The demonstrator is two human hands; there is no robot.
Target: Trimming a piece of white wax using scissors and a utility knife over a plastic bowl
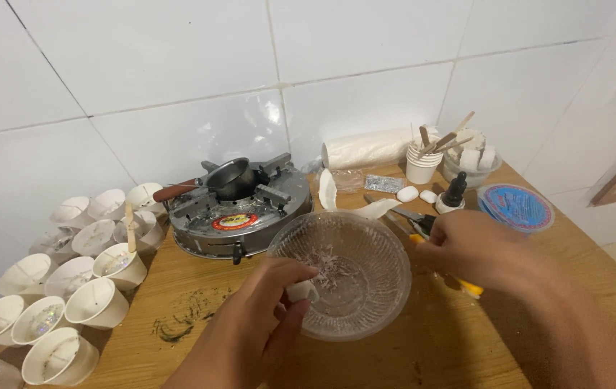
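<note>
The left hand (261, 317) pinches a small white waxy chunk (302, 291) in its grip over the near rim of the clear ribbed glass bowl (344, 277), which holds white shavings. The right hand (470, 248) closes on a yellow-handled tool (466, 286) beside the bowl. On the wooden counter (430, 346), white paper cups (95, 302) crowd the left; behind stands a round metal stove (239, 212) with a small dark pan (230, 178).

Both hands were bare: left hand (264, 310) and right hand (470, 248) showed no gloves, rings, watch or bands. Forearms were bare too, w/ no sleeve in view (right arm ran off the near right edge, left off the near edge).
</note>
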